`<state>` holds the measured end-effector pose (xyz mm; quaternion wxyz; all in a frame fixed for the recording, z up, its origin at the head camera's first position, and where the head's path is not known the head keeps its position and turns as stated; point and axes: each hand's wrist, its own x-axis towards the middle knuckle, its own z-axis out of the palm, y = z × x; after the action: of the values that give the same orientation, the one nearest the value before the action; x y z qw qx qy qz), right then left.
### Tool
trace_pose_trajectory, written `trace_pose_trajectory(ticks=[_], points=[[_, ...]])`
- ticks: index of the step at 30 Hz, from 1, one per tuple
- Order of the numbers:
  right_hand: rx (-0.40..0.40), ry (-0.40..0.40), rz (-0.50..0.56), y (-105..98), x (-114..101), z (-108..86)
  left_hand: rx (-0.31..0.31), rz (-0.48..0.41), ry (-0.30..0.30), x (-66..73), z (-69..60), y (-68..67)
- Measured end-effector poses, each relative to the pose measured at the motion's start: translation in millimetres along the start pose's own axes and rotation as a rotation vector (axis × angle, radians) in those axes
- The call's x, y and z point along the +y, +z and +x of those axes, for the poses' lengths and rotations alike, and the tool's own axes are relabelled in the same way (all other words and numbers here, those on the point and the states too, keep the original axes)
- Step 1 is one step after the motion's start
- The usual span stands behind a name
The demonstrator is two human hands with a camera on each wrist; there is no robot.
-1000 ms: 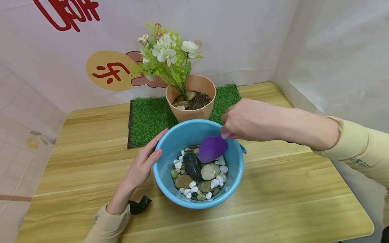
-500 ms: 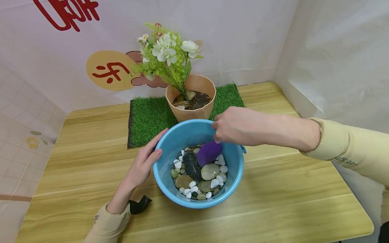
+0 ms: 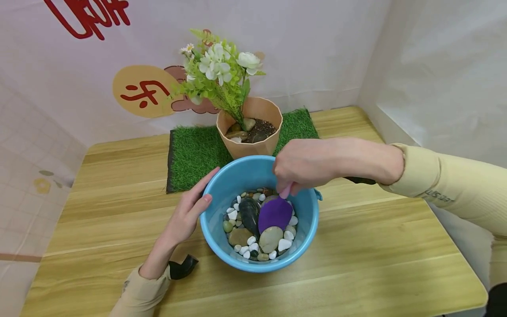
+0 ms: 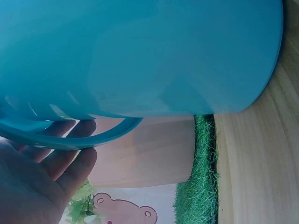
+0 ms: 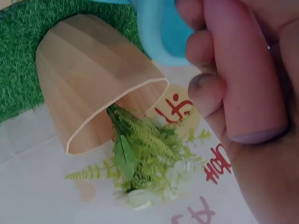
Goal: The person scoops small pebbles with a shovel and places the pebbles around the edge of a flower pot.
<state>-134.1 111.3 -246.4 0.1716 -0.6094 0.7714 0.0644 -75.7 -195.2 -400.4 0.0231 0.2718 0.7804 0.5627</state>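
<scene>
My right hand (image 3: 301, 165) grips the pink handle (image 5: 243, 70) of a small purple-bladed shovel (image 3: 275, 213). The blade points down inside a blue bucket (image 3: 211, 240), low among the stones. Its lower edge meets a large pale oval stone (image 3: 271, 240). A dark oblong stone (image 3: 249, 215) lies left of the blade, and a brown flat stone (image 3: 239, 237) sits nearby. Around these lie many small white and coloured pebbles (image 3: 253, 246). My left hand (image 3: 188, 211) holds the bucket's left rim, thumb over the edge and fingers outside.
Just behind the bucket stands a peach flowerpot (image 3: 253, 149) with soil, stones and white flowers (image 3: 215, 64). It rests on a green turf mat (image 3: 192, 154). The wooden table (image 3: 376, 264) meets pale walls at the back and right. A black object (image 3: 183, 267) shows by the left wrist.
My right hand has moved left and the shovel blade has gone lower into the stones. The large pale stone has shifted toward the bucket's front. My left hand stays put.
</scene>
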Motion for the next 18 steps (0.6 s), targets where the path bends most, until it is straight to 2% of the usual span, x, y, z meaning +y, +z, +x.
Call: trace_pose_trajectory(ticks=[4, 8, 18], points=[[-0.049, 0.004, 0.044, 2, -2, 4.4, -0.003, -0.005, 0.002, -0.1, 0.1, -0.1], [-0.054, 0.017, 0.061, 8, -2, 7.2, -0.003, -0.01, 0.003, -0.2, -0.1, -0.3], [0.024, 0.01, 0.185, 30, -5, 13.1, -0.002, 0.0, -0.018, 0.9, -0.9, -0.7]])
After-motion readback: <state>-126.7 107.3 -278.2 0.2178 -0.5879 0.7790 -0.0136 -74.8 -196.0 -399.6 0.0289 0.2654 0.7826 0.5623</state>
